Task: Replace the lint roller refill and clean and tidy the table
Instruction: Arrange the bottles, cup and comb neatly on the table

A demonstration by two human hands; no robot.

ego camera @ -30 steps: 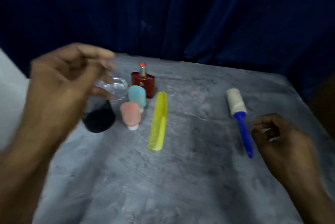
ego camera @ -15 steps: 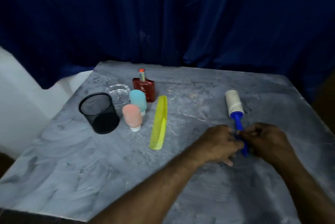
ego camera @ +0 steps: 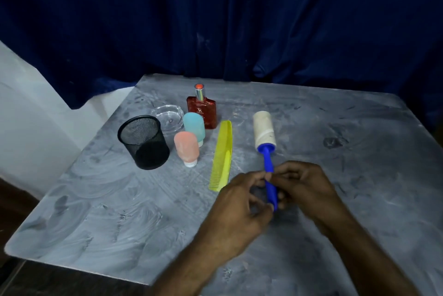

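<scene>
A lint roller (ego camera: 264,133) with a dirty off-white sticky roll and a blue handle sits over the grey table (ego camera: 96,211), roll end pointing away from me. Both hands meet on the blue handle. My right hand (ego camera: 304,190) wraps it from the right, fingers curled around the lower part. My left hand (ego camera: 242,202) pinches it from the left, thumb and fingertips on the shaft. The handle's lower end pokes out between the two hands. Whether the roll end touches the table I cannot tell.
A yellow comb (ego camera: 221,155) lies just left of the roller. Farther left stand a pink bottle (ego camera: 186,148), a pale blue bottle (ego camera: 194,127), a red perfume bottle (ego camera: 202,107), a clear glass dish (ego camera: 167,118) and a black mesh cup (ego camera: 143,142). Dark blue curtain behind.
My left hand came down from the upper left and joined my right hand on the blue handle. The roller has shifted left, closer to the comb.
</scene>
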